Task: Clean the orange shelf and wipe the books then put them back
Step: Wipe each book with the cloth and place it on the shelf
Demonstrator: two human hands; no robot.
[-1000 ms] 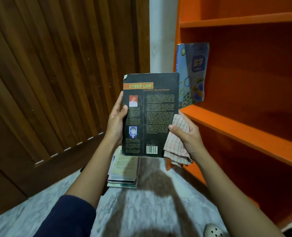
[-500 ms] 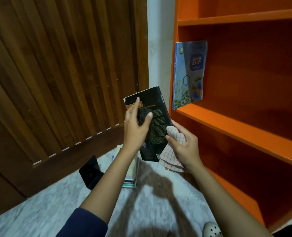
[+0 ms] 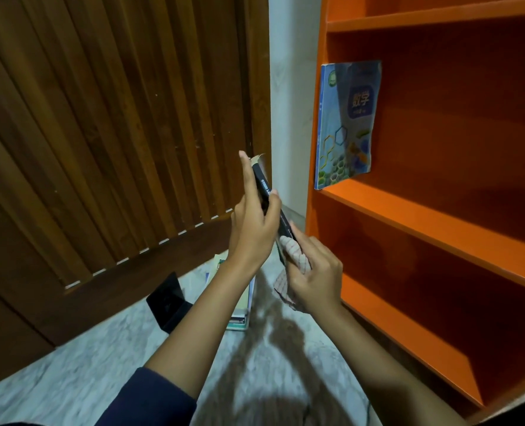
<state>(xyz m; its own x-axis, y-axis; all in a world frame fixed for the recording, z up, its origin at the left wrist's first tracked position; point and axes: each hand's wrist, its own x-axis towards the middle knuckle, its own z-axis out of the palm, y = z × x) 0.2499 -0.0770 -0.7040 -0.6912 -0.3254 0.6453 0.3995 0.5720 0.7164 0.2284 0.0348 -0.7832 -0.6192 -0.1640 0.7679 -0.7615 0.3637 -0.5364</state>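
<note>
- black book (image 3: 261,181): held edge-on in the air just left of the orange shelf (image 3: 424,222), spine toward the viewer, apparently so its narrow edge can be wiped.
- left hand (image 3: 253,232): grasps the book, thumb over the spine, steadying it.
- right hand (image 3: 316,275): clutches a checked cloth (image 3: 295,253) against the book's lower end.
- blue book (image 3: 347,124): stands on the shelf against its left wall, likely already wiped.
- stack of books (image 3: 244,309): lies on the floor, seemingly awaiting wiping.

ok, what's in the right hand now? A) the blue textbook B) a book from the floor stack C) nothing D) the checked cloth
D: the right hand grips the checked cloth against the lower end of the black book, which the left hand holds edge-on.
</note>
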